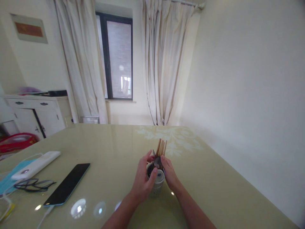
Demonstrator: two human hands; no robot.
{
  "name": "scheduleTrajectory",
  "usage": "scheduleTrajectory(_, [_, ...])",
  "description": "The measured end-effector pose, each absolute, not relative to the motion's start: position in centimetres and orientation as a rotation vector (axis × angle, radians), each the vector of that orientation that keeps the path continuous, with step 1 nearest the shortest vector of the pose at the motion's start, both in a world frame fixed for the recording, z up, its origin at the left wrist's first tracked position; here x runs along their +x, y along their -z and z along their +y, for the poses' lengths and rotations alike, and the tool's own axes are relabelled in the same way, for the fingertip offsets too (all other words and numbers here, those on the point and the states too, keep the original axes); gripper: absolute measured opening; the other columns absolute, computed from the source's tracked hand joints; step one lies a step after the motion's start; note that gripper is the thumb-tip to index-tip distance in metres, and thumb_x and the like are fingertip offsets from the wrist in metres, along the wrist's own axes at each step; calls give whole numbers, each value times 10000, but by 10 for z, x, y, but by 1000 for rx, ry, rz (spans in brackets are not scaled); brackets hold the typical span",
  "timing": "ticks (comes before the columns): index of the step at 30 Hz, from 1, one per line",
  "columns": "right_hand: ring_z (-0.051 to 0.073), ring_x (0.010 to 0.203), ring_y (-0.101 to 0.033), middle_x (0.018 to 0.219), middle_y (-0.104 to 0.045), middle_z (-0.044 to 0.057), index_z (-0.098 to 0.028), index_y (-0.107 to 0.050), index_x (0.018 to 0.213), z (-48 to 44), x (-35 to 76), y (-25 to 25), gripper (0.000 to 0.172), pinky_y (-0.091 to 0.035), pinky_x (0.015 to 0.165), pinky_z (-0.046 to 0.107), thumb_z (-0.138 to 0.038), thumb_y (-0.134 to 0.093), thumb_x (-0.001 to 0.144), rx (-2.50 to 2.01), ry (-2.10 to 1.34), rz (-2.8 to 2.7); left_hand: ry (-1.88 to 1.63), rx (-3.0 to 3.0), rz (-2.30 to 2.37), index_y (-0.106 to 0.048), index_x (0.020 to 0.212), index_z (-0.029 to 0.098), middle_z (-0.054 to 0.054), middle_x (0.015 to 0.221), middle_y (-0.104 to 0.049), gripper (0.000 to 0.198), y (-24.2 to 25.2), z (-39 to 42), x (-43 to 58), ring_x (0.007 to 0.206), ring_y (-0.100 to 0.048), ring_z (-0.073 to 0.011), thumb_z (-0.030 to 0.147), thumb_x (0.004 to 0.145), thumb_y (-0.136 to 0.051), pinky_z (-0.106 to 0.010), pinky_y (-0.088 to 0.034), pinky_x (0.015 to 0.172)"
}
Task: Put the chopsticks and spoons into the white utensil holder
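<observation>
A pale cylindrical utensil holder stands on the glossy green table, a little right of centre. Several wooden chopsticks and a metal spoon stick out of its top. My left hand wraps round the holder's left side, thumb over the rim. My right hand presses against its right side, fingers closed by the spoon and chopsticks.
On the table's left lie a black phone, dark glasses, a white power bank and a blue face mask. A white cabinet, curtains and a window stand behind. A wall runs along the right.
</observation>
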State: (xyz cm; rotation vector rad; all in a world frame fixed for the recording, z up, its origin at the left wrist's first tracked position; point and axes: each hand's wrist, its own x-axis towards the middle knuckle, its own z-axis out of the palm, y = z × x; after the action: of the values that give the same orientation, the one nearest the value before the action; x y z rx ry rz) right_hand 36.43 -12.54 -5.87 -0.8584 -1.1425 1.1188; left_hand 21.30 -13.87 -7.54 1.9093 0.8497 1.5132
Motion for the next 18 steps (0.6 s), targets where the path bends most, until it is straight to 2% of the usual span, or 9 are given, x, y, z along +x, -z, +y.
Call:
scheduleTrajectory(4, [302,902,-748,961,-825,131,-148,-845,993,-128,364,55,643,-547,968,461,-758,-661,905,-811,-1169,-1200,-1491,1822,822,-401,1605,282,-108,1305,-624,569,73,-135,210,1201,-583,-257,444,1070,-506,-464,-455,1096])
scheduleTrajectory(8, [279,861,-730,936,-812,106,-154,-830,985,-129,364,59,618,-557,906,413,-750,-716,867,-857,-1182,-1144,-1499,1685,891,-470,1563,282,-74,1188,-641,523,67,-133,209,1097,-605,-223,477,1078,-483,-418,-477,1051])
scheduleTrajectory(12, [245,841,-690,897,-787,80,-145,-814,937,-128,365,64,613,-540,821,344,-747,-713,874,-891,-1159,-1158,-1531,1636,877,-587,1435,266,-50,1093,-667,440,59,-132,210,1031,-630,-208,494,1070,-496,-375,-498,988])
scheduleTrajectory(15, [229,819,-656,848,-760,63,-140,-796,898,-128,365,66,614,-524,768,321,-744,-683,900,-898,-1140,-1187,-1557,1633,842,-616,1361,261,-37,1051,-684,376,55,-132,210,997,-642,-200,470,1062,-527,-361,-507,957])
scheduleTrajectory(18, [236,818,-650,827,-748,52,-150,-781,873,-128,366,66,623,-532,776,336,-767,-692,875,-895,-1156,-1181,-1608,1646,851,-631,1309,258,-33,1045,-686,323,56,-130,209,987,-641,-196,434,1045,-570,-355,-511,940])
